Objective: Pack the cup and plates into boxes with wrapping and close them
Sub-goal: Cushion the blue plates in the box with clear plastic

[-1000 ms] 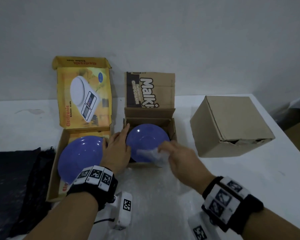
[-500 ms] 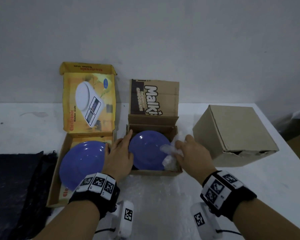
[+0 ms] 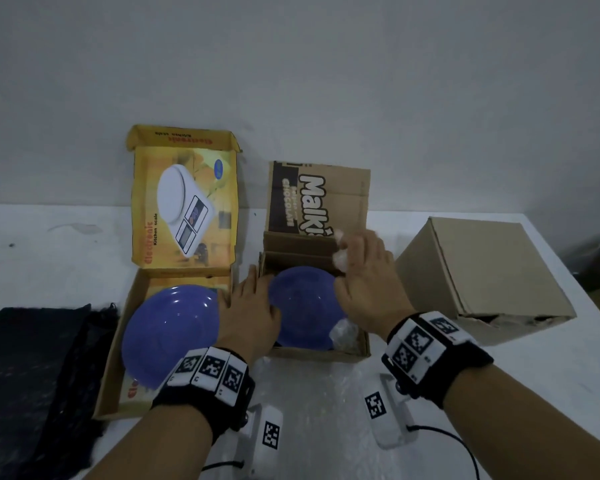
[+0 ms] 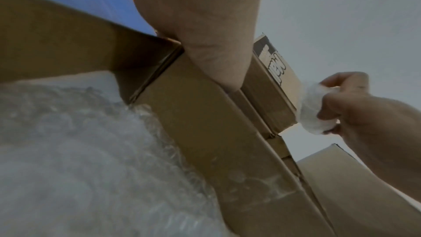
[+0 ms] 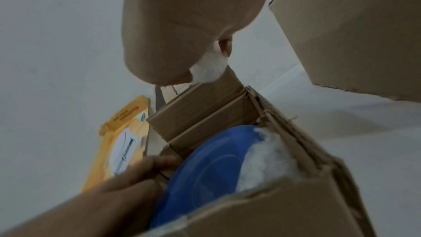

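**Two blue plates boxed, right hand holds a wad of wrapping**

On the white bench (image 3: 499, 393) stand three boxes. The middle brown box (image 3: 312, 351), its lid printed with brown lettering and standing upright at the back, holds a blue plate (image 3: 302, 306) lying tilted inside it. A clump of clear wrapping (image 3: 343, 332) is tucked between that plate and the box's right wall. The yellow box (image 3: 184, 202) to the left, with a kitchen scale printed on its raised lid, holds a second blue plate (image 3: 168, 332). A closed plain carton (image 3: 482, 271) sits well apart to the right.

The left hand (image 3: 250, 317) lies with straight fingers over the left wall of the middle box, between the two plates, its fingertips reaching toward the back corner; its grip takes hold of nothing. The right hand (image 3: 364, 282) is raised above the back right corner of the same box, its grip curled round a small white wad of wrapping (image 4: 312, 107), pinched between thumb and fingers in front of the upright lid.

A sheet of bubble wrap (image 3: 312, 410) is spread on the bench just in front of the boxes, under both wrists. A dark cloth (image 3: 32, 375) lies at the left edge.
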Demonstrator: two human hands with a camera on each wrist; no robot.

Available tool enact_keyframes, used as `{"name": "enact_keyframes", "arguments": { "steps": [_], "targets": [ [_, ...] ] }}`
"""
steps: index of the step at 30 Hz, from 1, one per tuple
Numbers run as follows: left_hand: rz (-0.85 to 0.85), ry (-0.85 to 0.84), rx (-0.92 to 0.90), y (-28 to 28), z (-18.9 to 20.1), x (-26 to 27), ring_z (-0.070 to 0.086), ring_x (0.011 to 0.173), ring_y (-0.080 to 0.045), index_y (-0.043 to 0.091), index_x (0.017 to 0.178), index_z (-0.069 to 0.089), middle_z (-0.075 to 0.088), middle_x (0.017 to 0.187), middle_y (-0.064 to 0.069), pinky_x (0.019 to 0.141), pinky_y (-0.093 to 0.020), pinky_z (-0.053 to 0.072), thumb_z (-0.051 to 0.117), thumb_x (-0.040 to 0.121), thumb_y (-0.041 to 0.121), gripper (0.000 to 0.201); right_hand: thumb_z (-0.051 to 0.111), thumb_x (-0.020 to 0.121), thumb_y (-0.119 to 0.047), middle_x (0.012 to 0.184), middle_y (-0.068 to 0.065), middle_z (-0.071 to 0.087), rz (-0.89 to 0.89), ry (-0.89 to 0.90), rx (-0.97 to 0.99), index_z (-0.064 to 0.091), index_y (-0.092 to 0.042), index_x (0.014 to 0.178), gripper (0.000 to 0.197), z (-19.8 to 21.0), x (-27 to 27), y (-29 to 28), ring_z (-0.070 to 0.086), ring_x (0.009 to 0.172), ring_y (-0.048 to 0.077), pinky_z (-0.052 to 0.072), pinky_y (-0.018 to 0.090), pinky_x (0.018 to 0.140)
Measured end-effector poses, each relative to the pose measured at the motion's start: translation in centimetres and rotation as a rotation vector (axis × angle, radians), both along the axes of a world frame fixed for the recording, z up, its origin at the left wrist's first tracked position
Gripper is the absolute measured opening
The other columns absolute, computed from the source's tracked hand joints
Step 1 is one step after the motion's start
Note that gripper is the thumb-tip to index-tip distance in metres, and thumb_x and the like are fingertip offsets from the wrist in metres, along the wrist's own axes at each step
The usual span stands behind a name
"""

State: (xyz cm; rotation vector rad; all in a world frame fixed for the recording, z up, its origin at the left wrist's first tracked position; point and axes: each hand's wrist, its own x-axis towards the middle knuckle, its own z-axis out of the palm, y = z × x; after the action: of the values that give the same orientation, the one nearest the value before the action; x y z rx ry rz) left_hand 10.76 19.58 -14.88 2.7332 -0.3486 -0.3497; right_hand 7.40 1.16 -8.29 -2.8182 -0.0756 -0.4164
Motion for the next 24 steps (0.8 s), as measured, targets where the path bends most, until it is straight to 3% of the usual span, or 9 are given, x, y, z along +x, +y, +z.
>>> {"name": "enact_keyframes", "arguments": {
  "steps": [3,8,11,14,16,19,21,22,24],
  "targets": [
    [-0.030,-0.060,0.096,0.1,-0.2,-0.1,0.003,0.147,-0.022,0.025,0.150,0.007,-0.007,0.160,-0.003,0.115,-0.054,0.004,0.034,0.096,0.033,0.061,0.043,0.074,-0.016,0.103,0.010,0.052,0.034,0.079,-0.311,0.043,-0.014,0.101,0.027,-1.0,0.7,-0.3,0.048,0.087,0.029,0.040,0.038,0.070],
    [-0.057,-0.076,0.144,0.1,-0.1,-0.1,-0.001,0.147,-0.023,0.023,0.151,0.001,-0.013,0.159,-0.003,0.116,-0.054,0.005,0.037,0.095,0.030,0.067,0.075,0.067,-0.010,0.088,0.010,0.062,0.198,0.312,-0.609,0.066,-0.006,0.091,0.026,-1.8,2.4,-1.1,0.058,0.078,0.028,0.049,0.035,0.063],
    [-0.044,-0.039,0.095,0.1,0.0,-0.2,0.001,0.147,-0.021,0.022,0.151,-0.001,-0.011,0.159,-0.001,0.117,-0.050,0.006,0.038,0.096,0.027,0.068,0.050,0.090,-0.005,0.126,0.015,0.044,0.165,0.459,-0.563,0.056,-0.004,0.115,0.025,-1.6,2.5,-0.4,0.056,0.098,0.030,0.048,0.036,0.077],
    [-0.040,-0.018,0.051,0.3,0.0,-0.2,0.000,0.147,-0.019,0.023,0.151,-0.002,-0.007,0.160,0.001,0.119,-0.049,0.004,0.037,0.097,0.027,0.067,0.044,0.093,-0.005,0.134,0.016,0.032,0.051,0.458,-0.496,0.047,-0.007,0.121,0.028,-1.4,3.0,0.2,0.060,0.095,0.031,0.047,0.037,0.072],
    [-0.041,-0.022,0.042,0.3,-0.2,-0.2,0.001,0.147,-0.020,0.023,0.151,-0.001,-0.004,0.160,0.001,0.119,-0.049,0.005,0.035,0.097,0.029,0.064,0.054,0.089,-0.008,0.120,0.014,0.046,0.027,0.409,-0.507,0.048,-0.009,0.120,0.031,-1.6,3.6,0.8,0.063,0.085,0.030,0.043,0.035,0.060],
    [-0.024,-0.038,0.052,0.3,-0.4,-0.4,0.004,0.147,-0.021,0.025,0.150,0.009,0.003,0.160,-0.001,0.118,-0.050,0.008,0.033,0.097,0.032,0.059,0.085,0.056,-0.016,0.070,0.008,0.061,0.043,0.362,-0.606,0.064,-0.013,0.074,0.028,-1.8,4.2,1.1,0.058,0.053,0.025,0.039,0.026,0.041],
    [-0.017,-0.043,0.068,0.3,-0.5,-0.5,0.006,0.146,-0.022,0.024,0.149,0.011,0.006,0.159,-0.002,0.118,-0.049,0.011,0.033,0.097,0.033,0.057,0.087,0.048,-0.018,0.055,0.004,0.059,0.008,0.342,-0.609,0.061,-0.015,0.063,0.030,-1.8,4.3,1.0,0.057,0.047,0.021,0.036,0.022,0.037],
    [-0.018,-0.042,0.073,0.3,-0.5,-0.5,0.006,0.146,-0.022,0.024,0.149,0.012,0.007,0.159,-0.002,0.118,-0.049,0.011,0.034,0.097,0.034,0.057,0.084,0.054,-0.019,0.057,0.003,0.062,-0.008,0.335,-0.632,0.062,-0.016,0.068,0.027,-1.6,4.1,1.1,0.059,0.049,0.020,0.036,0.023,0.038],
    [-0.015,-0.042,0.061,0.3,-0.7,-0.4,0.006,0.146,-0.021,0.024,0.149,0.013,0.007,0.159,-0.002,0.118,-0.049,0.010,0.035,0.097,0.033,0.057,0.061,0.084,-0.016,0.086,0.007,0.069,-0.052,0.418,-0.600,0.057,-0.010,0.097,0.015,-1.2,3.6,1.5,0.068,0.075,0.023,0.043,0.028,0.052]
  ]
}}
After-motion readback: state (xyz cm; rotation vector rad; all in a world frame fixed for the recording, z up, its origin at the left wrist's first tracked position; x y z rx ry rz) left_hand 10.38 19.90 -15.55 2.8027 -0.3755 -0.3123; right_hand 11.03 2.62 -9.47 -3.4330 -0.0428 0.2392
